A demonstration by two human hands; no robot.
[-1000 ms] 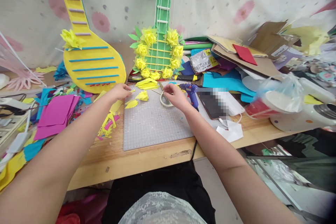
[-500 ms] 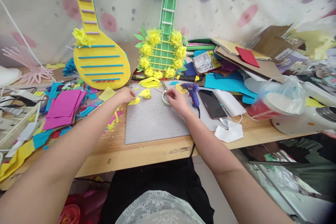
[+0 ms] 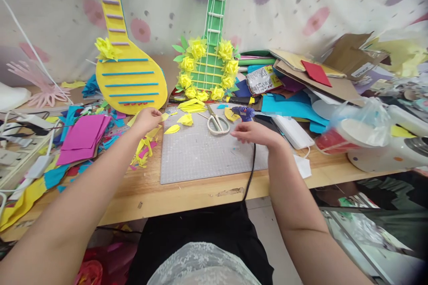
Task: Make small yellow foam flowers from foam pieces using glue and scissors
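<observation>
Here, we see the left hand (image 3: 147, 121) at the left edge of the grey cutting mat (image 3: 200, 156), its thumb and fingers pinching a small yellow paper piece (image 3: 165, 116). Just beyond that piece, we find a yellow petal (image 3: 172, 129) and a yellow paper flower (image 3: 186, 119) lying on the mat. Our right hand (image 3: 256, 133) hovers over the mat's right side, fingers loosely curved and released, with nothing visible in them. We note the scissors (image 3: 216, 121) lying just left of its fingertips and the blue glue gun (image 3: 245, 113) just behind it, partly hidden.
</observation>
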